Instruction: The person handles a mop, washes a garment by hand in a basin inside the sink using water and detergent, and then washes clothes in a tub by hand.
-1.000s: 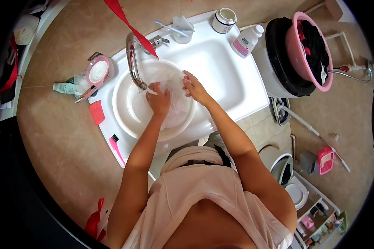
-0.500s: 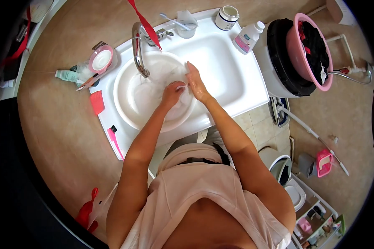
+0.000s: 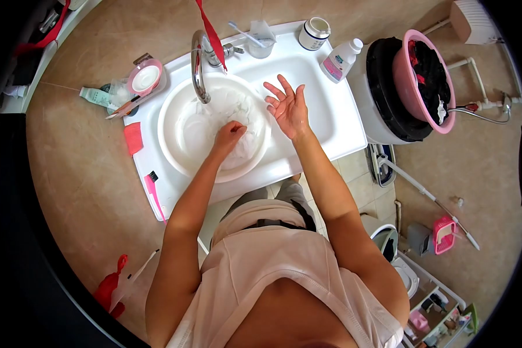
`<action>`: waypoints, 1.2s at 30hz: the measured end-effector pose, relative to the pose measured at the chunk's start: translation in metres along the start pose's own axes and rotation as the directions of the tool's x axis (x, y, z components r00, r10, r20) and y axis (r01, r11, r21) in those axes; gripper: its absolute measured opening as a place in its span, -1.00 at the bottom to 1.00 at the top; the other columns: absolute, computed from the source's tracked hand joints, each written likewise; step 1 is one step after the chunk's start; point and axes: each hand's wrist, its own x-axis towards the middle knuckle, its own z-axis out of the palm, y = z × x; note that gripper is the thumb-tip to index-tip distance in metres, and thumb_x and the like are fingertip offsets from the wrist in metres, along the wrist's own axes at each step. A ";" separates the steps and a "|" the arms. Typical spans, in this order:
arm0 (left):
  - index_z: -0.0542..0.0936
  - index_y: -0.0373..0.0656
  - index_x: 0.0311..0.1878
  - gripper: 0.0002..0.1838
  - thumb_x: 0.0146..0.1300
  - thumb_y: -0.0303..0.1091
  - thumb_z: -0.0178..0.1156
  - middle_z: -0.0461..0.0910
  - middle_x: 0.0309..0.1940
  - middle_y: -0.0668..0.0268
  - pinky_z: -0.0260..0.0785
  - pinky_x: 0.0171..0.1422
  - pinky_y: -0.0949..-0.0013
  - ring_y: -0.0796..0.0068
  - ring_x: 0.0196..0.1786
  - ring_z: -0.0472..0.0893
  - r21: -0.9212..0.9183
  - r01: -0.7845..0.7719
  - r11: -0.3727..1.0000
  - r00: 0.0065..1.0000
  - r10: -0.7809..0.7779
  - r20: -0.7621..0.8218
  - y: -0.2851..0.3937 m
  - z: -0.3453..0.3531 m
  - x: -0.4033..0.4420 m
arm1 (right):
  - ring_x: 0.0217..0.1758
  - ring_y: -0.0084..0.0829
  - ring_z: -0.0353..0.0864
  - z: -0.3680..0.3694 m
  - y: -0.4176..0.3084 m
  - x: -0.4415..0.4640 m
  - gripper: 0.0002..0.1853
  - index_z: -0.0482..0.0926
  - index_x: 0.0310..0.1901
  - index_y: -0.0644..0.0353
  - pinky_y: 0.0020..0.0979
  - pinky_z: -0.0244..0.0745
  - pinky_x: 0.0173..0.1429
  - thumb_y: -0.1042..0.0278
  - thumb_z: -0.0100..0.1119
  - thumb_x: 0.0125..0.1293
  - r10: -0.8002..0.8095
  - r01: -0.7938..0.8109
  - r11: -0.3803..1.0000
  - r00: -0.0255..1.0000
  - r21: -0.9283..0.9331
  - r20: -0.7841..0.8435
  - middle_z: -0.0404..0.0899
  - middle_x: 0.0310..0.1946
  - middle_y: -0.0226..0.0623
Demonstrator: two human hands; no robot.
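Observation:
A round white basin [image 3: 169, 139] stands in the left part of the white sink [image 3: 330, 110], holding water and a whitish, sheer cloth [image 3: 245, 148]. My left hand [image 3: 229, 138] is over the cloth with its fingers pinched together; whether they grip a bit of it is too small to tell. Palm up and fingers spread, my right hand [image 3: 288, 108] is held beyond the basin's right rim with nothing in it. The chrome faucet [image 3: 198, 72] curves over the basin's back rim.
A white bottle [image 3: 341, 60], a jar [image 3: 314, 33] and a cup with a toothbrush [image 3: 261, 42] line the sink's back edge. A red ribbon [image 3: 213, 37] hangs by the faucet. A pink brush [image 3: 155, 194] lies front left. A pink tub [image 3: 402, 75] stands at right.
My right hand has moved away from the cloth to the right and opened palm up. My left hand has shifted slightly left and down since half a second ago. The view has shifted slightly.

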 end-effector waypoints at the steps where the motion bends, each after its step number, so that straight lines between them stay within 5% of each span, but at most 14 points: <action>1: 0.59 -0.19 -0.24 -0.80 0.19 -0.26 0.27 0.55 -0.34 0.33 0.35 -0.09 0.43 0.46 -0.25 0.51 0.171 -0.159 0.972 0.974 0.183 -0.133 0.002 0.003 -0.003 | -0.21 -0.42 0.55 0.003 -0.002 -0.002 -0.24 0.06 0.42 0.01 -0.46 0.44 -0.18 -0.37 -0.52 0.39 0.000 0.000 1.000 1.000 0.007 0.012 0.41 0.18 -0.14; 3: 0.61 -0.14 -0.23 -0.81 0.15 -0.27 0.29 0.57 -0.31 0.26 0.37 -0.09 0.36 0.36 -0.21 0.56 0.535 -0.360 0.764 0.779 0.562 -0.278 0.009 0.015 -0.009 | -0.23 -0.43 0.54 0.009 -0.005 -0.006 -0.25 0.08 0.41 0.01 -0.46 0.44 -0.18 -0.36 -0.52 0.40 -0.002 0.001 1.000 0.999 0.022 0.033 0.40 0.18 -0.14; 6: 0.61 -0.19 -0.19 -0.84 0.17 -0.38 0.27 0.57 -0.31 0.25 0.37 -0.08 0.41 0.35 -0.25 0.54 0.304 -0.533 0.790 0.730 0.610 -0.307 0.070 0.024 -0.030 | -0.24 -0.45 0.52 0.015 -0.006 -0.010 -0.25 0.08 0.41 0.00 -0.47 0.43 -0.18 -0.37 -0.51 0.39 -0.016 0.016 1.000 0.998 -0.003 0.056 0.40 0.17 -0.15; 13: 0.60 -0.21 -0.21 -0.87 0.16 -0.51 0.25 0.60 -0.39 0.29 0.40 -0.17 0.42 0.44 -0.34 0.57 0.060 -0.539 0.840 0.803 0.534 -0.264 0.117 0.043 -0.038 | -0.15 -0.43 0.52 0.031 -0.005 -0.016 -0.21 0.04 0.43 0.03 -0.39 0.51 -0.04 -0.39 -0.43 0.37 -0.073 0.080 0.995 0.990 -0.057 0.122 0.35 0.23 -0.13; 19: 0.59 -0.21 -0.28 -0.95 0.21 -0.47 0.19 0.64 -0.41 0.32 0.40 -0.30 0.43 0.43 -0.40 0.60 0.246 -0.537 0.807 0.760 0.589 -0.274 0.105 0.043 -0.022 | 0.00 -0.39 0.51 0.027 -0.008 -0.025 -0.14 -0.05 0.46 0.08 -0.33 0.45 0.11 -0.42 -0.41 0.34 -0.076 0.090 0.982 0.993 -0.164 0.093 0.27 0.28 -0.13; 22: 0.61 -0.16 -0.23 -0.88 0.24 -0.35 0.19 0.64 -0.25 0.31 0.41 -0.06 0.29 0.36 -0.18 0.60 0.343 -0.437 0.832 0.823 0.523 -0.221 0.080 0.036 -0.008 | 0.10 -0.39 0.45 0.013 -0.006 -0.032 -0.18 -0.03 0.46 0.06 -0.35 0.35 0.20 -0.40 -0.42 0.37 -0.021 0.005 0.960 0.998 -0.280 -0.054 0.24 0.32 -0.15; 25: 0.60 -0.06 -0.05 -0.70 0.24 -0.13 0.19 0.53 0.06 0.25 0.18 0.28 -0.06 0.21 0.21 0.42 0.799 -0.260 0.542 0.732 0.650 -0.203 0.034 0.028 0.003 | 0.14 -0.39 0.44 -0.014 -0.008 -0.042 -0.24 0.05 0.45 0.05 -0.37 0.28 0.24 -0.33 -0.36 0.41 -0.038 -0.086 0.816 0.979 -0.572 -0.201 0.25 0.32 -0.17; 26: 0.45 0.09 0.25 -0.42 0.21 0.10 0.14 0.14 0.42 0.22 -0.28 0.41 -0.35 0.07 0.49 -0.03 0.828 -0.139 0.543 0.872 0.463 -0.157 0.019 0.026 0.005 | 0.13 -0.42 0.45 -0.023 -0.007 -0.045 -0.29 0.10 0.43 0.05 -0.37 0.24 0.27 -0.28 -0.32 0.42 -0.058 -0.101 0.796 0.969 -0.597 -0.241 0.27 0.31 -0.17; 30: 0.15 0.20 0.45 -0.20 0.21 0.33 -0.03 -0.41 0.53 0.30 -0.42 0.40 -0.43 0.07 0.55 -0.39 0.914 -0.075 0.398 0.962 0.269 -0.038 -0.011 0.017 0.010 | 0.15 -0.41 0.45 -0.047 -0.008 -0.059 -0.28 0.07 0.44 0.06 -0.36 0.24 0.30 -0.28 -0.33 0.43 -0.057 -0.142 0.748 0.959 -0.649 -0.276 0.23 0.33 -0.16; 36: 0.12 0.05 0.46 -0.19 0.25 0.30 -0.09 -0.37 0.53 0.24 -0.40 0.41 -0.42 0.00 0.53 -0.43 0.985 0.047 0.168 0.998 0.023 -0.051 -0.025 0.023 0.041 | 0.10 -0.40 0.49 -0.059 0.000 -0.071 -0.25 0.08 0.44 0.06 -0.35 0.31 0.25 -0.31 -0.28 0.40 -0.046 -0.185 0.752 0.943 -0.633 -0.330 0.23 0.33 -0.13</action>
